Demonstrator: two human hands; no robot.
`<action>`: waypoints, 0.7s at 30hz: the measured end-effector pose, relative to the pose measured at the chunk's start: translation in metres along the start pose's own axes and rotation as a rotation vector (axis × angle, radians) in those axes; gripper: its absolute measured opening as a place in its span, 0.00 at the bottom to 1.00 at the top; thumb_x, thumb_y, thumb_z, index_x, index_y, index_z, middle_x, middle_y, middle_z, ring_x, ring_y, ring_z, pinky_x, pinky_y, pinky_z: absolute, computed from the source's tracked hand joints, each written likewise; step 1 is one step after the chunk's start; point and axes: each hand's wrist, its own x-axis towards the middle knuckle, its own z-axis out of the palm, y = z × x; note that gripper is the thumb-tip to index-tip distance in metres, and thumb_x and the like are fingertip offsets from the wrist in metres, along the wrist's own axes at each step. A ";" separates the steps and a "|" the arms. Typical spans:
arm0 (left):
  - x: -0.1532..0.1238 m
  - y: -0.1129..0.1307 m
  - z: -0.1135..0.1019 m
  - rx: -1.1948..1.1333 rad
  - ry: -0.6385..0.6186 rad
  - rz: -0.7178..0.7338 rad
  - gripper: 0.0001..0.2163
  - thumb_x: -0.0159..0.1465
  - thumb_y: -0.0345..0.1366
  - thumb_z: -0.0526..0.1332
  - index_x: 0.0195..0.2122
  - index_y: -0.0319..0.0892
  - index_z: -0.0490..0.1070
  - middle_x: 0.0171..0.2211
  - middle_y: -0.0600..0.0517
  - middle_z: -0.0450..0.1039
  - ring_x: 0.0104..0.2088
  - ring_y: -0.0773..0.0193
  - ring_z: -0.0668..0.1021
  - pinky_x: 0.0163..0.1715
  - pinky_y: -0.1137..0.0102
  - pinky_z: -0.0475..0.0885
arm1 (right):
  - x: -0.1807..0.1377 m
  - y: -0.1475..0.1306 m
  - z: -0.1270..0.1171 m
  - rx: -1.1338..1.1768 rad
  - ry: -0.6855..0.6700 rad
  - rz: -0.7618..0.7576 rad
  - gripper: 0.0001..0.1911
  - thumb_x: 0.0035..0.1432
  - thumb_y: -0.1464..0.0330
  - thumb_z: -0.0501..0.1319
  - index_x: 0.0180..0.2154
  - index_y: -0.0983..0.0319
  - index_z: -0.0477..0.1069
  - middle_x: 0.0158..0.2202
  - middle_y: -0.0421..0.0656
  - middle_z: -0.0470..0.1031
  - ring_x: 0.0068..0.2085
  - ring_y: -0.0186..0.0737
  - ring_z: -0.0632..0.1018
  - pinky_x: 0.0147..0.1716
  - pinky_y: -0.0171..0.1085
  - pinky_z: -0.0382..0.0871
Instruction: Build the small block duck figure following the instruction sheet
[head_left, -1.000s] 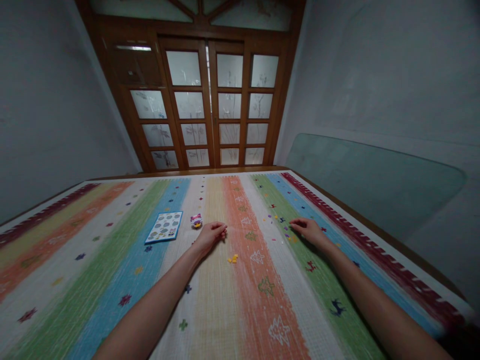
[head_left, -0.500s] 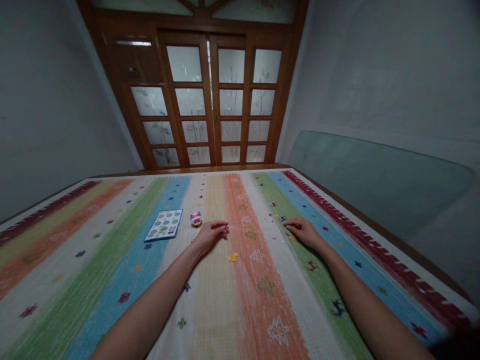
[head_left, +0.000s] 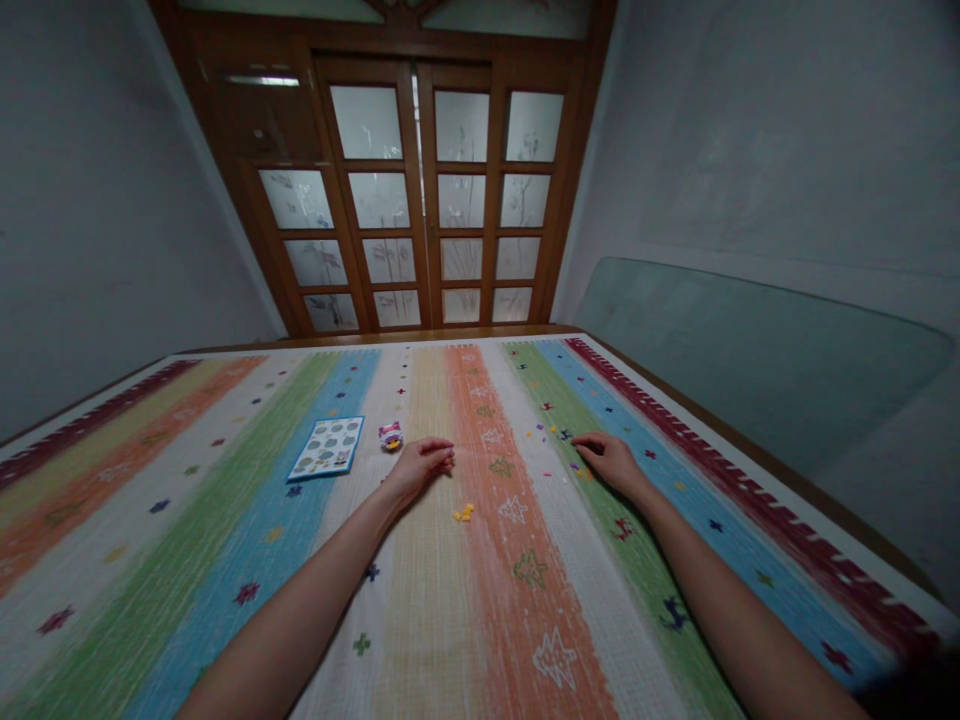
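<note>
My left hand (head_left: 421,468) rests on the cloth with thumb and fingers curled together; whatever is between them is too small to make out. Just beyond it on the left stands a small toy figure (head_left: 390,436), pink and white on top with a yellow spot low on its front. Over the green stripe, my right hand (head_left: 609,462) is closed in a pinch, its fingertips beside scattered tiny coloured pieces (head_left: 574,467). What it grips, if anything, does not show. Between my forearms lies a little cluster of yellow pieces (head_left: 463,513).
A blue-edged card (head_left: 327,447) with rows of grey round pictures lies left of the figure. The striped tablecloth (head_left: 435,600) covers the table. A pale green rounded panel (head_left: 750,340) stands along the right side, and wooden glazed doors (head_left: 425,200) are beyond the far edge.
My right hand has shifted very slightly right, its fingertips drawing a little away from the scattered pieces. My left hand stays almost where it was. The whole view has tilted slightly.
</note>
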 end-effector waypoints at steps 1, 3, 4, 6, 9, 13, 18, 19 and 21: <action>0.000 0.000 0.000 -0.001 0.000 0.000 0.08 0.46 0.25 0.70 0.27 0.33 0.73 0.20 0.51 0.74 0.20 0.71 0.74 0.26 0.74 0.71 | 0.000 0.000 0.000 0.000 0.002 0.008 0.11 0.48 0.67 0.57 0.29 0.61 0.78 0.32 0.45 0.79 0.33 0.42 0.78 0.37 0.39 0.71; -0.001 0.000 0.000 -0.002 0.001 -0.001 0.07 0.46 0.25 0.70 0.27 0.33 0.73 0.21 0.51 0.74 0.20 0.71 0.74 0.26 0.74 0.71 | 0.000 0.000 0.000 0.002 0.005 0.026 0.12 0.47 0.68 0.56 0.29 0.61 0.78 0.32 0.45 0.80 0.33 0.42 0.78 0.37 0.40 0.71; -0.001 0.001 0.000 -0.002 0.003 -0.002 0.07 0.47 0.24 0.69 0.27 0.33 0.73 0.21 0.51 0.74 0.20 0.71 0.74 0.26 0.74 0.71 | 0.000 0.000 0.000 0.005 0.005 0.034 0.12 0.47 0.69 0.56 0.29 0.61 0.78 0.32 0.44 0.80 0.33 0.42 0.78 0.38 0.40 0.71; -0.001 0.001 0.000 -0.001 0.007 -0.004 0.07 0.47 0.24 0.69 0.26 0.33 0.73 0.21 0.51 0.74 0.21 0.71 0.74 0.26 0.75 0.71 | 0.000 0.000 0.000 0.014 0.005 0.051 0.12 0.47 0.70 0.56 0.29 0.61 0.78 0.32 0.44 0.80 0.34 0.42 0.78 0.39 0.41 0.71; -0.002 0.002 0.001 -0.001 0.012 -0.007 0.07 0.47 0.24 0.69 0.26 0.34 0.73 0.21 0.51 0.74 0.21 0.71 0.74 0.25 0.74 0.71 | 0.000 -0.003 -0.003 0.037 -0.004 0.064 0.12 0.48 0.69 0.56 0.31 0.61 0.78 0.34 0.45 0.80 0.36 0.42 0.78 0.41 0.41 0.71; -0.002 0.002 0.002 0.003 0.016 -0.010 0.06 0.47 0.23 0.69 0.26 0.34 0.73 0.20 0.51 0.74 0.20 0.71 0.74 0.25 0.74 0.71 | -0.004 -0.010 -0.011 0.081 -0.077 0.043 0.12 0.48 0.64 0.59 0.30 0.63 0.77 0.33 0.46 0.79 0.33 0.42 0.77 0.36 0.39 0.71; -0.001 0.001 0.001 0.000 0.014 -0.011 0.06 0.47 0.23 0.68 0.26 0.33 0.73 0.20 0.51 0.74 0.20 0.71 0.74 0.25 0.74 0.71 | -0.010 -0.020 -0.018 0.113 -0.214 0.003 0.12 0.43 0.60 0.64 0.25 0.63 0.77 0.26 0.45 0.77 0.29 0.41 0.75 0.31 0.37 0.69; 0.000 0.001 0.000 -0.002 0.014 -0.010 0.06 0.48 0.22 0.68 0.26 0.33 0.73 0.20 0.51 0.75 0.20 0.71 0.74 0.26 0.74 0.71 | -0.011 -0.022 -0.018 0.114 -0.233 -0.005 0.12 0.43 0.60 0.64 0.24 0.63 0.77 0.26 0.44 0.76 0.30 0.41 0.75 0.32 0.37 0.69; 0.000 0.000 0.000 -0.004 0.016 -0.010 0.06 0.48 0.22 0.68 0.27 0.33 0.73 0.20 0.51 0.74 0.20 0.71 0.74 0.26 0.74 0.71 | -0.011 -0.025 -0.018 0.114 -0.261 -0.016 0.12 0.43 0.60 0.64 0.23 0.63 0.76 0.25 0.44 0.76 0.30 0.41 0.75 0.33 0.37 0.68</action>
